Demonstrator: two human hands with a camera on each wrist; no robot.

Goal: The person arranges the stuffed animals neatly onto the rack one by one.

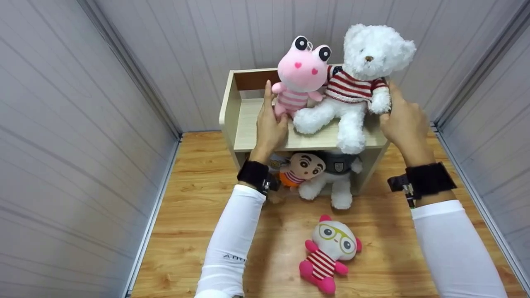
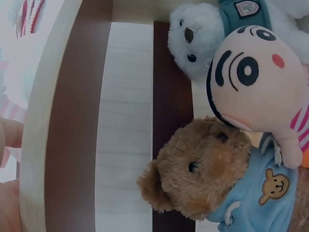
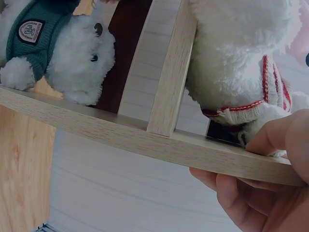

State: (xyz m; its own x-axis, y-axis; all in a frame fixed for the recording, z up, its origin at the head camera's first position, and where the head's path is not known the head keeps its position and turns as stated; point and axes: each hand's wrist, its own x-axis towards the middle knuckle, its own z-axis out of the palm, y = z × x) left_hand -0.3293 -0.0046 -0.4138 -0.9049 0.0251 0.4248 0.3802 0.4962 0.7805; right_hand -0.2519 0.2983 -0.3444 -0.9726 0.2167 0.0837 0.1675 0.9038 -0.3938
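A pink frog plush toy (image 1: pixel 299 70) with a striped body sits upright on the top of a small wooden shelf (image 1: pixel 252 132). My left hand (image 1: pixel 271 126) holds its lower body from the left side. Beside it sits a big white teddy bear (image 1: pixel 352 109) in a red-striped sweater, its legs reaching over the front edge. My right hand (image 1: pixel 408 120) grips the shelf's right side panel (image 3: pixel 159 157), thumb inside near the bear's arm and fingers outside, as the right wrist view shows.
On the lower level sit a boy doll (image 2: pixel 263 72), a brown teddy bear (image 2: pixel 203 164) in blue and a white bear (image 3: pixel 79 58) in a green top. A panda plush toy (image 1: pixel 331 248) with glasses lies on the wood floor (image 1: pixel 198 231). Grey panel walls (image 1: pixel 198 49) surround the shelf.
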